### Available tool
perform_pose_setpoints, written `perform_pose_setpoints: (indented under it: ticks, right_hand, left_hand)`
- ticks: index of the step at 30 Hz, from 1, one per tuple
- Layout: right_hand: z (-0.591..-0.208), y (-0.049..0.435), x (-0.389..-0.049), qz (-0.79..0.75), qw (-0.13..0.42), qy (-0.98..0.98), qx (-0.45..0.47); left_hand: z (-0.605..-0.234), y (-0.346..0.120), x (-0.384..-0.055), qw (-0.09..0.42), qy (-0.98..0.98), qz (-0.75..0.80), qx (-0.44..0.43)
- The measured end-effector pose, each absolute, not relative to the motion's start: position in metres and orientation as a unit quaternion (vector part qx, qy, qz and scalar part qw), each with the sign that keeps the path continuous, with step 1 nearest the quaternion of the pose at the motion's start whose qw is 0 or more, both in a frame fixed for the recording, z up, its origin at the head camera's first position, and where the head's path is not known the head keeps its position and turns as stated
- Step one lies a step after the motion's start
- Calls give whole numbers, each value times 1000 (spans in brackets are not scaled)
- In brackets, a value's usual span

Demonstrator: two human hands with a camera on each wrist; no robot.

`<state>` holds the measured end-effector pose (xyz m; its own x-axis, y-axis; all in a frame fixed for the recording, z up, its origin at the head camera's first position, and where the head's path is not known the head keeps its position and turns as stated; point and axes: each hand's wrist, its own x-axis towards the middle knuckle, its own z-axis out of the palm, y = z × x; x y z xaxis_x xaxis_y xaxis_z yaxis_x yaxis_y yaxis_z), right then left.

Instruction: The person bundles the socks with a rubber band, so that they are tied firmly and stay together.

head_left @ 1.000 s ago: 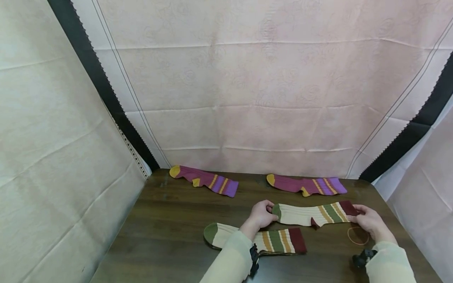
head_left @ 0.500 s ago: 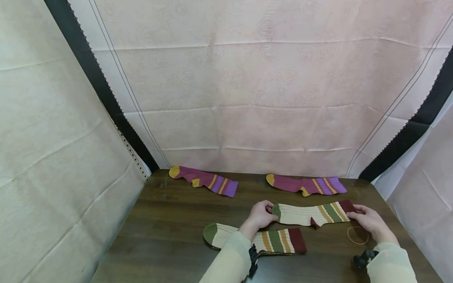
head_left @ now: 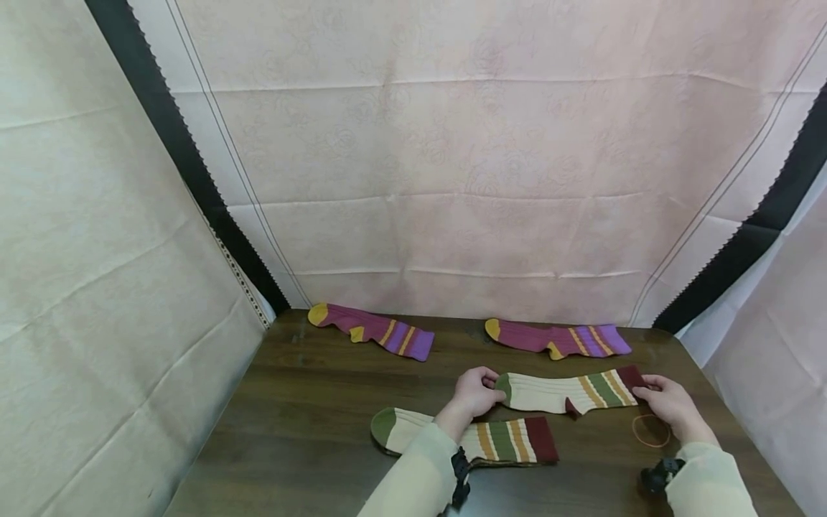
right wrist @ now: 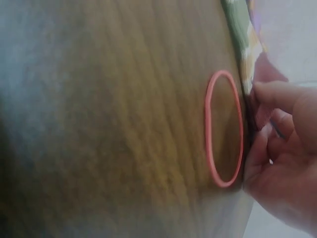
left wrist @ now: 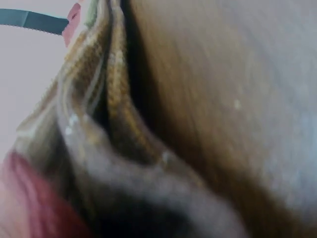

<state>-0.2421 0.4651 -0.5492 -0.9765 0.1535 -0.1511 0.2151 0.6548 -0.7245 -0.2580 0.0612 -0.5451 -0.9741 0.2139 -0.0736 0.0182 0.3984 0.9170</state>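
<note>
Both arms [head_left: 418, 470] stretch from the near side, left hand [head_left: 474, 393] and right hand [head_left: 675, 406] each pinching, well apart.

Cream striped sock [head_left: 543, 393], flat, green toe leftward.

On the table [head_left: 297, 445], middle sock [head_left: 558, 394] before two rear socks [head_left: 539, 337], behind front sock [head_left: 502, 440], band [right wrist: 208, 129] near right hand [head_left: 674, 407].

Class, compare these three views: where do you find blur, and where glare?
Head view: the held sock reads clearly, with faint sheen on the table near the bottom edge; left wrist view: close-up fabric heavily blurred, pale glare at right; right wrist view: wood grain soft, bluish glare at left, pink loop sharper.
</note>
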Motion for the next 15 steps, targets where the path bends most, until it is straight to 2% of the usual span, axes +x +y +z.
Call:
perform_pose_setpoints:
  ticks: [8,15]
  right_hand:
    - [-540,454,-240,-377,28,919,115]
    - [-530,448,-240,-388,-16,915,111]
  left_hand:
    - [-545,65,-252,75,822,563,27]
    - [-538,61,-250,124,741,659,-9]
